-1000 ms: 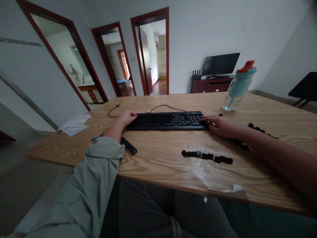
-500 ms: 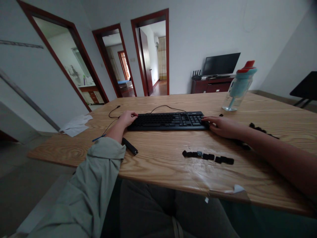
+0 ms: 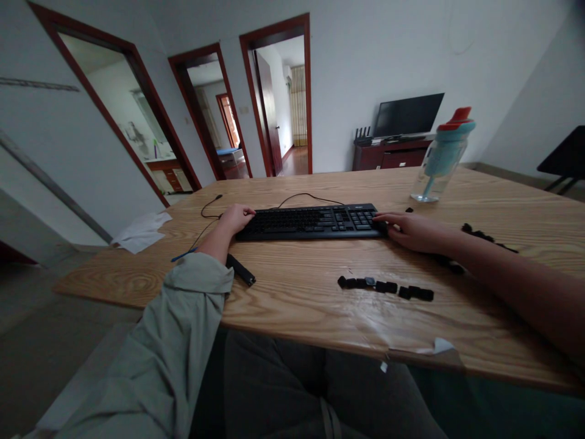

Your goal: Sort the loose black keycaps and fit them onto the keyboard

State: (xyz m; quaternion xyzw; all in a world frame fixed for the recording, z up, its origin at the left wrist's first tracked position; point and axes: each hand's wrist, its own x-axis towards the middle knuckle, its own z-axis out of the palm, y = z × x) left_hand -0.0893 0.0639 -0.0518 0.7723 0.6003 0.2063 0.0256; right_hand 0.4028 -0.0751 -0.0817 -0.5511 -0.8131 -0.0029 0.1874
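A black keyboard [image 3: 301,223] lies across the wooden table in front of me. At its left end, my left hand [image 3: 236,218] is closed, with fingertips and thumb against the edge. My right hand [image 3: 409,230] is at the opposite end, its fingers reaching over the number pad and its thumb near the right edge; the lower fingers are hidden. A row of loose black keycaps [image 3: 386,287] lies nearer to me, with one greyish piece among them. More small black pieces [image 3: 484,236] lie beyond my right forearm, and some are partly hidden under it.
A clear water bottle [image 3: 441,158] with a red and light-blue lid stands at the back right. A black bar-shaped object [image 3: 241,270] lies by my left sleeve. White tissues [image 3: 142,230] are at the left edge. A thin cable [image 3: 308,194] runs behind the keyboard.
The camera view has shifted very slightly. Both hands stay at the two ends of the keyboard, and the right fingers have barely moved.
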